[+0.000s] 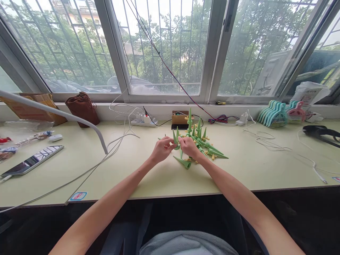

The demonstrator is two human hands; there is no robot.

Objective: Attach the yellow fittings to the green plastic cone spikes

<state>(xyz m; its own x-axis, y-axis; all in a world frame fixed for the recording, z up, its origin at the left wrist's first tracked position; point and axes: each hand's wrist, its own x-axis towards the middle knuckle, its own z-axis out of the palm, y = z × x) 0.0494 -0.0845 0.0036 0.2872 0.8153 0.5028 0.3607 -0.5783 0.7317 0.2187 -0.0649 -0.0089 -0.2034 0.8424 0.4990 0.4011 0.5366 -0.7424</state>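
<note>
My left hand (163, 149) is closed, its thumb and fingers pinching a green plastic watering spike (175, 137) that points upward. Right against it, my right hand (189, 146) is closed in a pinch beside the spike; what its fingertips grip is hidden. A loose green cone (183, 162) lies on its side just in front of the hands, its open end to the right. Behind and to the right of my right hand is a cluster of several green spikes (209, 145) with small yellow valves, some upright and some lying down.
The pale table (127, 173) carries a phone (33, 161) and white mouse (55, 138) at left. A brown pouch (83, 109), a power strip (145, 121) and a small cardboard box (181, 117) stand along the window. Hangers (273, 113), headphones (322, 132) and cables lie right.
</note>
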